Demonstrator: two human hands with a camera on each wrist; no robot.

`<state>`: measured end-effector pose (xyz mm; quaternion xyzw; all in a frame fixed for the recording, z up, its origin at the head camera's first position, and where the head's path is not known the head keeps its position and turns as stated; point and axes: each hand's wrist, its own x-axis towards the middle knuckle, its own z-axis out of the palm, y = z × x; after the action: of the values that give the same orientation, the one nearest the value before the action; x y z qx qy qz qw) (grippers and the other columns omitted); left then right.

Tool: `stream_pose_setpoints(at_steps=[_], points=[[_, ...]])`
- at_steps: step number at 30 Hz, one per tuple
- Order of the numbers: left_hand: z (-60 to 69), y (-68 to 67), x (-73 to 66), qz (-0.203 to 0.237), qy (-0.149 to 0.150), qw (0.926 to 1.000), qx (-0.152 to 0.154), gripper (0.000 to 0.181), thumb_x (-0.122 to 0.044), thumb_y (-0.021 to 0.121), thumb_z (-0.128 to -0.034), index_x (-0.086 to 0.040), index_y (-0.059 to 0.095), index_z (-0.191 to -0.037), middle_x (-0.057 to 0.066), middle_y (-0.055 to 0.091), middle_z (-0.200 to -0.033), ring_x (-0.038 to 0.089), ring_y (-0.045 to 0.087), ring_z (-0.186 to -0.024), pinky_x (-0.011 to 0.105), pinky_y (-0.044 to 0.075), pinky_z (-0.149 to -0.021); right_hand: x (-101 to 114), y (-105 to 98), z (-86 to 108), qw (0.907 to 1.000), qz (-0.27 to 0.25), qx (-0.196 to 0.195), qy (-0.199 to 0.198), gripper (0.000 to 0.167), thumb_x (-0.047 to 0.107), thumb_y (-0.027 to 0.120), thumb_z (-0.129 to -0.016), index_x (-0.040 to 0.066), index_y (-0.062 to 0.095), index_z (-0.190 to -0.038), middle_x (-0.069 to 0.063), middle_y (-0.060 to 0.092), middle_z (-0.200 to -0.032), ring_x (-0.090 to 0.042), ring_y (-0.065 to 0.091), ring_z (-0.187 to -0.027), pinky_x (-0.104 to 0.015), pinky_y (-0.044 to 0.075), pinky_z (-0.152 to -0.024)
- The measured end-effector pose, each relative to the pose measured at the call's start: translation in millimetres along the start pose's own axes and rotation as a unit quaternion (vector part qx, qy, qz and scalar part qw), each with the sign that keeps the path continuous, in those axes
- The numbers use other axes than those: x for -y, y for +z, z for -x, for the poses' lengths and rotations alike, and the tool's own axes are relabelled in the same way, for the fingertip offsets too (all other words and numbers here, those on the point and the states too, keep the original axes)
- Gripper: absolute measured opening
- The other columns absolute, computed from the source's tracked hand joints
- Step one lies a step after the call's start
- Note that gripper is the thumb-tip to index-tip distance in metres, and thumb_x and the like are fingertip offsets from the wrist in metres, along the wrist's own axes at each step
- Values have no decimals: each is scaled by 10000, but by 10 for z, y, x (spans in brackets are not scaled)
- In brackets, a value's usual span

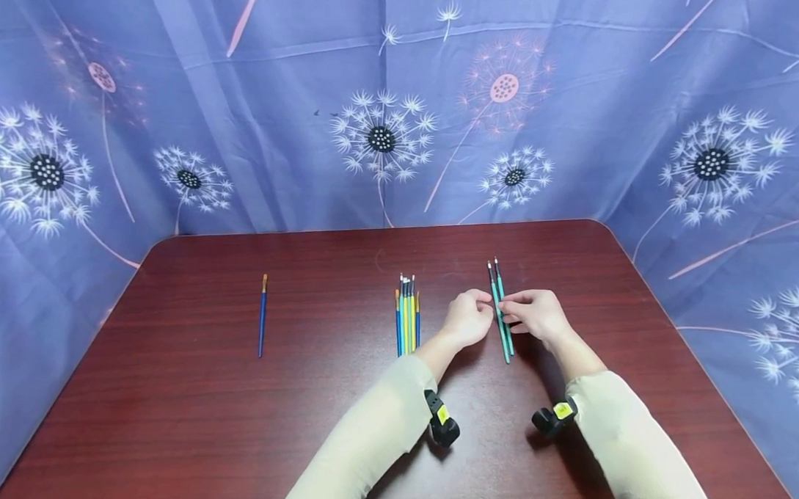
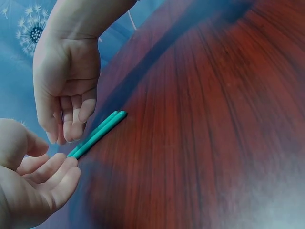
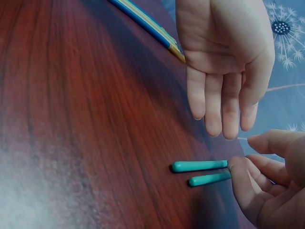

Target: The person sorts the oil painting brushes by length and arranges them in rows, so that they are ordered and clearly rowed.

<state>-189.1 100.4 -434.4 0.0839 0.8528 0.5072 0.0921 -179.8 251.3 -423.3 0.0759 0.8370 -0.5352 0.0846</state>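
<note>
Two teal paintbrushes (image 1: 504,330) lie side by side on the table at right of centre, bristles pointing away. My left hand (image 1: 468,319) is just left of them, fingers relaxed and bent toward the handles. On their other side my right hand (image 1: 536,313) touches the brushes with its fingertips, its fingers loosely bent. In the right wrist view the ends of the two teal handles (image 3: 200,166) show slightly apart, their upper parts hidden behind the right hand (image 3: 271,179). The left wrist view has the handles (image 2: 100,134) between both hands.
Left of my left hand lies a bundle of blue, yellow and teal paintbrushes (image 1: 407,316), its lower end partly hidden by the sleeve. A single blue paintbrush (image 1: 262,318) lies farther left on the dark red table (image 1: 170,388). A patterned blue cloth (image 1: 278,128) hangs around the table.
</note>
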Motion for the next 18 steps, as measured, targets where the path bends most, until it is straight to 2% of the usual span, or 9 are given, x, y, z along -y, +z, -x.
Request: stream_pose_setpoints(at_steps=[8,11,14,16,18], points=[[65,-165,48,-129,10,9999,-72,290,-98,502,-877,-56,647,-1125,79,714,-988,161,658,-887,239,504,-771,28,85,9,9997,-217,118,-74,359,86,593,-889,-153,571,-1155,-180,713,-910,-107,682,-718,-331,581,-664],[85,-219,66,-188,7,9998,-100,288,-103,501,-880,-58,648,-1124,80,712,-1001,174,657,-916,252,506,-793,37,113,5,9999,-15,27,-153,342,88,610,-878,-140,591,-1133,-171,716,-874,-97,674,-681,-311,578,-623],[97,-266,97,-225,24,9997,-124,292,-107,502,-879,-56,650,-1125,77,714,-1004,178,658,-927,252,505,-800,51,145,-3,9952,876,-298,-326,288,142,656,-848,-84,646,-1026,-126,714,-785,-98,650,-624,-270,554,-564],[103,-296,122,-251,44,9996,-127,294,-113,501,-883,-57,651,-1130,71,714,-1002,174,656,-918,249,504,-793,63,174,-9,9836,1657,-577,-411,302,219,687,-822,-46,653,-963,-96,694,-743,-125,626,-621,-262,519,-555],[105,-326,146,-228,77,9996,-133,292,-120,507,-889,-52,651,-1134,73,711,-1000,172,649,-908,248,503,-792,77,208,-11,9669,2380,-820,-408,383,322,710,-790,-18,631,-949,-104,666,-755,-195,609,-655,-296,485,-567]])
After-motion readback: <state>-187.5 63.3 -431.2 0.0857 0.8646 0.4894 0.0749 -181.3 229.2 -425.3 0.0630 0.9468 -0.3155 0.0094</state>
